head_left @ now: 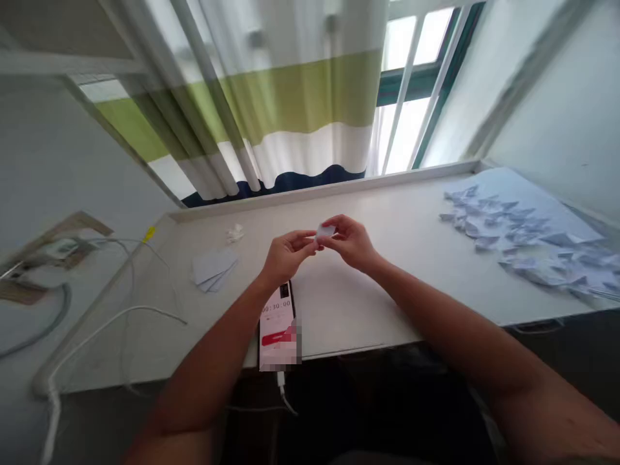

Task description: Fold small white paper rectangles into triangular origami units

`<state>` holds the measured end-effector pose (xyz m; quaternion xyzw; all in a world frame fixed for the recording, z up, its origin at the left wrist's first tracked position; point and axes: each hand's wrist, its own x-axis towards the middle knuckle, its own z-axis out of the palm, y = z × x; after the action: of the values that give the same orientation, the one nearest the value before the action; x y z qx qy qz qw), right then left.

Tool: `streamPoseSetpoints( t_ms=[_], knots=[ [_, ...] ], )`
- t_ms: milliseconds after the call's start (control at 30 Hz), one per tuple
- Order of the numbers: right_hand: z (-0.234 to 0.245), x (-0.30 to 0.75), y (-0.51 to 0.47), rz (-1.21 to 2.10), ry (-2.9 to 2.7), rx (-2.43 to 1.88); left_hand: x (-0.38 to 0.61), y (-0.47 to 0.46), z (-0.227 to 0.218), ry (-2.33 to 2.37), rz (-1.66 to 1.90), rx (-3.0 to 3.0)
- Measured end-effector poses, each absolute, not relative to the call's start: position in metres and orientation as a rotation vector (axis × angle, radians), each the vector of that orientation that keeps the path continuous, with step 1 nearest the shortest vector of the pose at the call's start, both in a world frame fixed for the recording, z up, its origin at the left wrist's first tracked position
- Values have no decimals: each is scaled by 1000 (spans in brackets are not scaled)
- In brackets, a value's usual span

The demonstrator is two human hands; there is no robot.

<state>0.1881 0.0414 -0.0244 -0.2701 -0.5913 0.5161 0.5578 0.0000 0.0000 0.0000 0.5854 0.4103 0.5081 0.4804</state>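
Observation:
A small folded piece of white paper [325, 231] is held above the middle of the white table [339, 310]. My left hand [289, 255] pinches its left edge between thumb and fingers. From the other side, my right hand [351, 242] grips the paper, its thumb below and its index finger along the top. The fingertips of both hands meet close together and cover part of the paper. To the left of my left hand lies a small stack of flat white paper sheets [213, 268].
Many folded paper pieces [508, 226] spread over the table's right side, near a large white sheet [537, 194]. A phone [277, 329] with a charging cable lies at the front edge. Crumpled paper [235, 233] sits at the back left. White cables [121, 315] run on the left.

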Motion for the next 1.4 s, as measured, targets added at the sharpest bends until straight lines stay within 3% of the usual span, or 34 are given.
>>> streamPoseSetpoints(
  t_ms=[800,1400],
  knots=[
    [-24,193,42,1439,-1456,-754,-2,3,-5,1028,1201,1343],
    [-22,193,42,1359,-1553,-711,1,3,0,1023,1239,1342]
  ],
)
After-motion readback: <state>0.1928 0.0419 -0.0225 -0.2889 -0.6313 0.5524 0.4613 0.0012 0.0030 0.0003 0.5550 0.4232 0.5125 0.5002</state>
